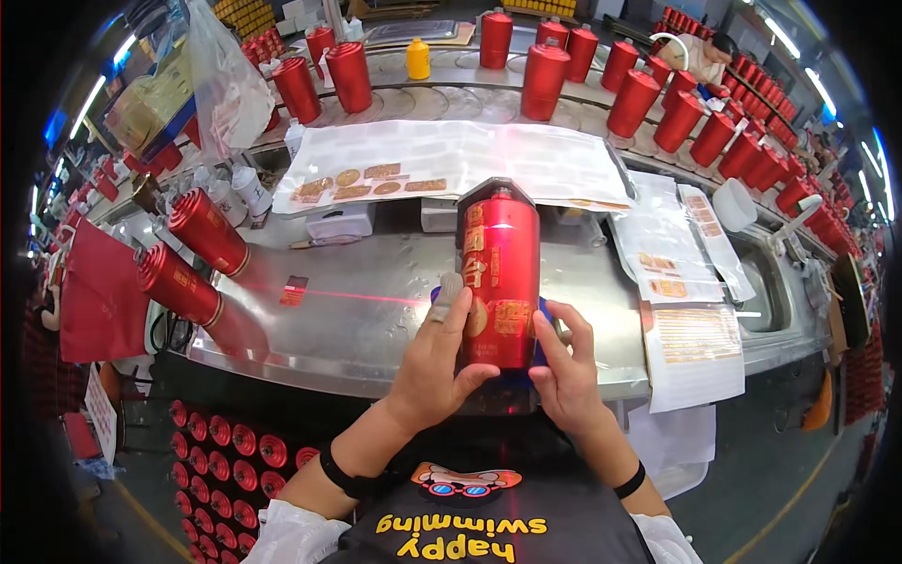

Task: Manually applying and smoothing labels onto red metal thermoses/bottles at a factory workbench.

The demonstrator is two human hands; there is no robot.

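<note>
A shiny red bottle (504, 273) with gold decals lies with its neck end away from me, in a dark cradle with blue parts at its sides. My left hand (423, 367) grips its lower left side, the thumb near the bottom end and a grey cover on one finger. Against the lower right side my right hand (571, 371) presses its fingers, with the fingertips beside a square gold decal (514, 318). Red laser light falls across the bottle and the steel table (366, 329).
Two red bottles (209, 230) lean at the left. A white decal sheet (451, 155) spans the back, and more sheets (697, 352) lie at the right near a sink (775, 301). Red bottles (545, 80) and a yellow one (417, 58) stand on the conveyor. A person (700, 56) sits far right.
</note>
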